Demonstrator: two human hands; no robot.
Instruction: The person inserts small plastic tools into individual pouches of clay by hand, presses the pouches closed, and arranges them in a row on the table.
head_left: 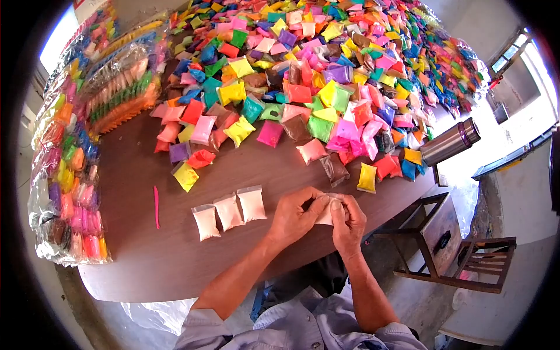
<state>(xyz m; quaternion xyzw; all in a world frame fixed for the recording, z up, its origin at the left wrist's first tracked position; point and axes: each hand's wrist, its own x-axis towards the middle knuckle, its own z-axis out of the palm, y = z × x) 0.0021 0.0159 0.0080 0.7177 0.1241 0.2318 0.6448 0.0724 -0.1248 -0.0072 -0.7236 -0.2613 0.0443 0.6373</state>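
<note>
Near the table's front edge, my left hand (298, 214) and my right hand (349, 224) pinch a small pale packet (325, 217) between them, thumbs on top. The fingers cover much of it. Left of my hands, three similar pale packets lie in a slanting row: one (252, 204) closest to my left hand, a middle one (228, 212), and a far-left one (206, 222). A yellow packet (366, 178) and a brown packet (335, 170) lie just beyond my hands.
A large heap of coloured packets (280, 76) covers the table's back. Clear bags of packets (70, 192) line the left edge. A pink stick (156, 207) lies on the brown table (134, 256). A steel flask (450, 143) lies at the right; a wooden stool (440, 233) stands below.
</note>
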